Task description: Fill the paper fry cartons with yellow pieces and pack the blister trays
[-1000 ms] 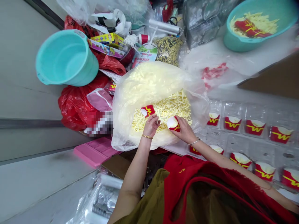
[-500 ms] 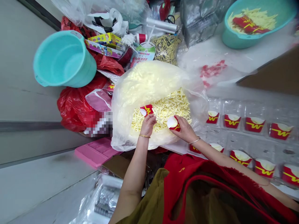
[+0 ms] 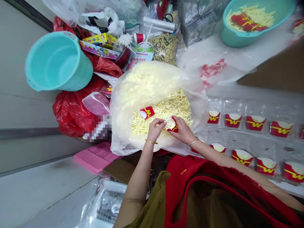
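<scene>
My right hand [image 3: 182,130] is wrapped round a small red fry carton [image 3: 175,127] with a white inside and a yellow mark. At the carton's white opening, my left hand [image 3: 156,127] has its thumb and fingertips pinched together; whatever they hold is too small to make out. Both hands are over a large clear plastic bag [image 3: 121,110] full of pale yellow fry-shaped sticks [image 3: 178,101]. Another red carton [image 3: 148,112] lies on the sticks, just beyond my left hand.
Clear plastic trays [image 3: 239,107] with several red cartons stand in rows at right. A turquoise bucket [image 3: 59,60] sits at left above red bags [image 3: 68,109]. A turquoise basin [image 3: 234,38] of sticks is far right, a brown cardboard piece [image 3: 273,72] nearer. A pink tray [image 3: 95,157] lies lower left.
My left hand has moved right, from beside the loose carton to the opening of the carton in my right hand. The whole view has shifted slightly.
</scene>
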Demonstrator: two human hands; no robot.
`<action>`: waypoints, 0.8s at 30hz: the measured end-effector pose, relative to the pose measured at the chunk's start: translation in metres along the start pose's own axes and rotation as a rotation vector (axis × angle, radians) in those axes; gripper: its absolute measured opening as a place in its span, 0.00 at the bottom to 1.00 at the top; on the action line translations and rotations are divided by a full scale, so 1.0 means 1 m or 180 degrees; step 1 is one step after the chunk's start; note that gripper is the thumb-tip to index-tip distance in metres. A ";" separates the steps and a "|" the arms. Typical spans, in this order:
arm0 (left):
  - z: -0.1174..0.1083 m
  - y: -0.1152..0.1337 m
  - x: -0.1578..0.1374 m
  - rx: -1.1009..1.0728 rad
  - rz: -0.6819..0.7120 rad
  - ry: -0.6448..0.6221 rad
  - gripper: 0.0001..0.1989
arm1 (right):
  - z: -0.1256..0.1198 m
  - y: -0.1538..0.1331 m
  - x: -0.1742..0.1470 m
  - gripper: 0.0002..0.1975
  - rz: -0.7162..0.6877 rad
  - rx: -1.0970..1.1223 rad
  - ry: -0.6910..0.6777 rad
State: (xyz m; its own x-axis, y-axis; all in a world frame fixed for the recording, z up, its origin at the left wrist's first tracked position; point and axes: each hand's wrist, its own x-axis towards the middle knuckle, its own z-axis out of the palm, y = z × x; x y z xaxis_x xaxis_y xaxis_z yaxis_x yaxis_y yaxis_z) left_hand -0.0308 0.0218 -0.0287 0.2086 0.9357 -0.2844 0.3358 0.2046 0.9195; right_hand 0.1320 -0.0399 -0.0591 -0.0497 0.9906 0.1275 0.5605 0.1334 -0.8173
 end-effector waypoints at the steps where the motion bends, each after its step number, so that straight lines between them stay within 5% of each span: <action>1: -0.001 0.001 -0.001 0.0218 0.0118 -0.0013 0.04 | -0.001 0.000 0.000 0.35 0.0014 0.0000 0.0014; 9: 0.039 0.019 -0.021 0.2340 0.0449 -0.0493 0.08 | 0.005 0.010 -0.018 0.30 -0.0217 0.0015 -0.0069; 12: 0.054 0.018 -0.031 0.2248 0.0381 -0.0832 0.10 | 0.006 0.020 -0.036 0.31 -0.0278 0.0114 -0.0133; 16: 0.048 0.017 -0.037 0.1218 0.0557 -0.1033 0.09 | 0.003 0.033 -0.046 0.33 -0.0229 0.0196 -0.0054; 20: 0.025 0.009 -0.015 0.0701 0.0642 -0.0085 0.09 | -0.001 0.039 -0.041 0.35 -0.0058 0.0212 0.0107; 22: 0.018 -0.002 0.005 0.1188 0.0515 0.0391 0.08 | -0.003 0.039 -0.039 0.35 -0.0010 0.0206 0.0170; 24: 0.018 -0.015 0.025 0.1915 0.0332 0.0452 0.09 | -0.005 0.039 -0.040 0.35 0.0051 0.0197 0.0218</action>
State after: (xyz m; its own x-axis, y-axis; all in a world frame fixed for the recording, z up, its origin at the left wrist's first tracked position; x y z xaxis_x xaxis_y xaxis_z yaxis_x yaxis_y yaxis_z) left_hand -0.0145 0.0371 -0.0543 0.1579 0.9796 -0.1245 0.7871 -0.0487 0.6149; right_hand 0.1600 -0.0744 -0.0934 0.0167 0.9884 0.1507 0.5086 0.1214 -0.8524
